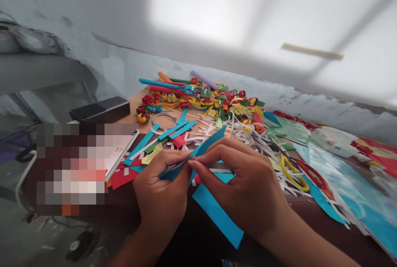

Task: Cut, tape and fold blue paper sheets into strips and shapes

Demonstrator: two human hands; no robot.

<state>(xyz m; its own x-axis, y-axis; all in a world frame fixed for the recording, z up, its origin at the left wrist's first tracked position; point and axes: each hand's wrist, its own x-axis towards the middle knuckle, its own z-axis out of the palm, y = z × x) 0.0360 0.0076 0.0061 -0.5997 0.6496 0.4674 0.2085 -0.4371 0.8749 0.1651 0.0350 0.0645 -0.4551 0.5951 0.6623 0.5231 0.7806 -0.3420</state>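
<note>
Both hands meet at the middle of the view over a blue paper strip (212,142). My left hand (164,188) is closed, thumb and fingers pinching the strip's left part. From the right, my right hand (245,184) pinches with thumb and forefinger at a small greyish-white edge on the paper, close to the left thumb. A thin pale strip (218,170) shows behind the right fingers; whether it joins the paper cannot be seen. Below the hands a wider blue paper piece (218,213) slants down to the right. My fingers hide part of the paper.
Coloured paper chains (217,99) heap at the back. White paper scraps (198,134) and blue strips (176,129) litter the table. Scissors (294,174) with yellow and red handles lie right, near plastic-wrapped sheets (366,192). A black box (101,110) and a tablet-like screen (120,155) stand left.
</note>
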